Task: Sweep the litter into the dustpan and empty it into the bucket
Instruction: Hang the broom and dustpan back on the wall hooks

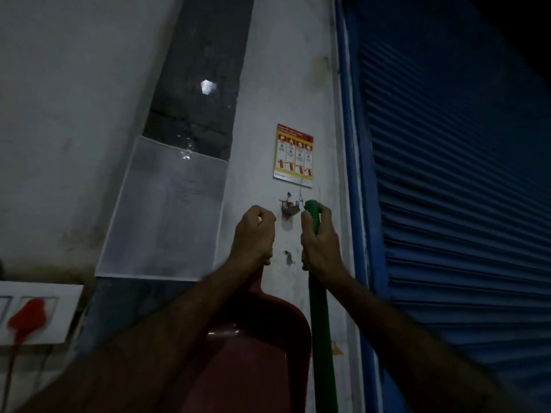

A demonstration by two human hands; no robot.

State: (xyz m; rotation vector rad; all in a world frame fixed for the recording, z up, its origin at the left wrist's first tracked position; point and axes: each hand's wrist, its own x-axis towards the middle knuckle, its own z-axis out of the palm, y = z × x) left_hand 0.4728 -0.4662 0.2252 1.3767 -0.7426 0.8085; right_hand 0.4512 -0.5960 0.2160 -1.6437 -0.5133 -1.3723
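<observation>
head cam | faces wall (pixel 286 84) | close, slightly upward

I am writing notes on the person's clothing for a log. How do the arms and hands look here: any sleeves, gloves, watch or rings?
Both forearms are bare as far as the frame shows; no sleeves are visible. The left hand and right hand wear no gloves. No watch or bracelet shows at either wrist, and no ring is visible on the fingers, though the light is dim.

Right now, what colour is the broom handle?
Green, clearest in the head view: broom handle in the right hand.
</observation>
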